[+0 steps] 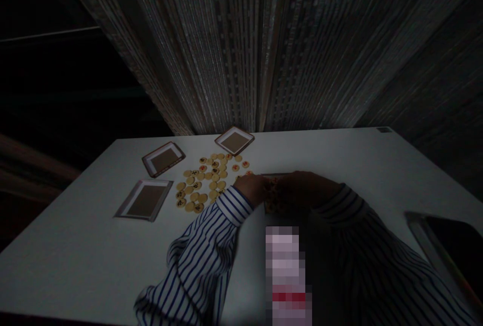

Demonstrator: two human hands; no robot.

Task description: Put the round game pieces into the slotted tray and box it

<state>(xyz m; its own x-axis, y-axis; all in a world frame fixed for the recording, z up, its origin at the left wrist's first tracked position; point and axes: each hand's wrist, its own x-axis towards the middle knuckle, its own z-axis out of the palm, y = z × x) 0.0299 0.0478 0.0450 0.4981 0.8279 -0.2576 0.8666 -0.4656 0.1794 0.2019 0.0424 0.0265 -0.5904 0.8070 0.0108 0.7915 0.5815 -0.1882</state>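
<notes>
Both my hands meet near the middle of the white table [339,165], in striped sleeves. My left hand [252,187] is curled over the near edge of a tray [272,200] that holds round marked discs, and my right hand [306,185] is curled beside it on the same tray. The light is dim and their fingers are hard to make out. To the left of my left hand a loose heap of yellow round discs [206,180] with red and black marks lies on the table.
Three shallow rectangular trays with brown insides stand around the heap: one at the back [234,140], one at the back left [163,159], one at the left [144,199]. A dark tray [445,245] sits at the right edge. A ribbed wall rises behind the table.
</notes>
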